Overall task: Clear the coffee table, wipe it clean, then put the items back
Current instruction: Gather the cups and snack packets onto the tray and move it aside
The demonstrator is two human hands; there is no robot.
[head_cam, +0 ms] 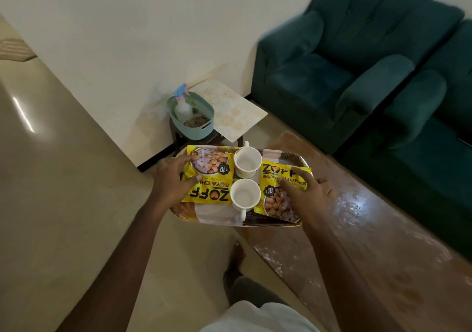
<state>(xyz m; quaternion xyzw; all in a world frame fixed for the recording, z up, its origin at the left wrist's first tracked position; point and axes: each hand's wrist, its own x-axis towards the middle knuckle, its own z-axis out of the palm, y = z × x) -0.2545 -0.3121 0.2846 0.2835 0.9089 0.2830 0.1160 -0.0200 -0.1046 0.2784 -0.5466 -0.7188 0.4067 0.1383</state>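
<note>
A patterned oval tray (219,218) is held up over the floor, just left of the brown coffee table (370,219), whose top shows white smears. My left hand (171,181) grips the tray's left rim, its fingers resting on a yellow snack packet (208,178). On the right rim, my right hand (310,199) holds the tray with its fingers lying over a second yellow snack packet (278,193). Two empty white cups (247,162) (245,195) stand upright between the packets.
A small side table (229,109) by the wall carries a teal basket (191,117) with a spray bottle (182,102) and a cloth inside. Green armchairs (344,63) line the far side of the coffee table. My foot (235,257) is on the floor below the tray.
</note>
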